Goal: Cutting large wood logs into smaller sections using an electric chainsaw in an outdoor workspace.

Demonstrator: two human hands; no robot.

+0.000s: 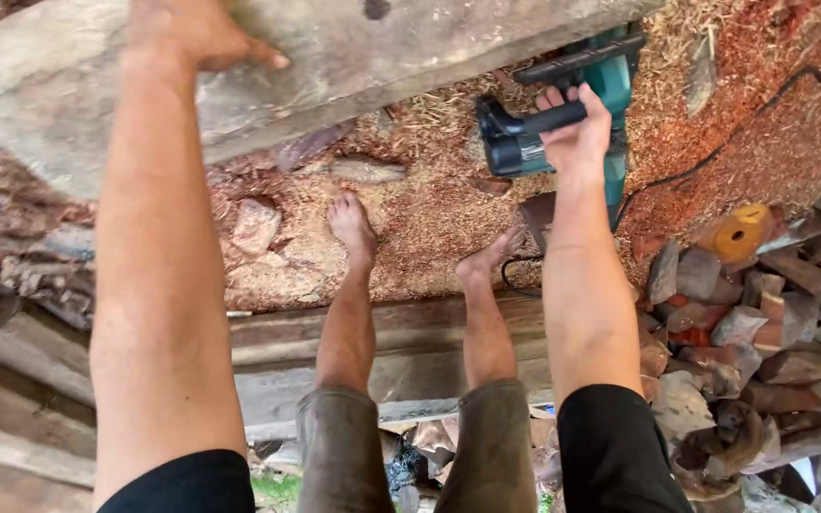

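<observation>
Looking down, L to R: our left hand [192,33] lies flat, fingers spread, on a wide grey weathered wood plank [353,57]; our bare feet [352,226] stand on reddish sawdust. Our right hand [577,133] is clenched round the black handle of a teal electric power saw [563,114], just below the plank's edge. Split wood offcuts [753,323] pile at right. We judge it's the pre-cut step: bracing the plank, w/ the saw needing lining up next.

Sawdust-covered ground [429,218] carries a grey plank [334,57], wood offcuts [753,323] and flat boards [410,332].
</observation>
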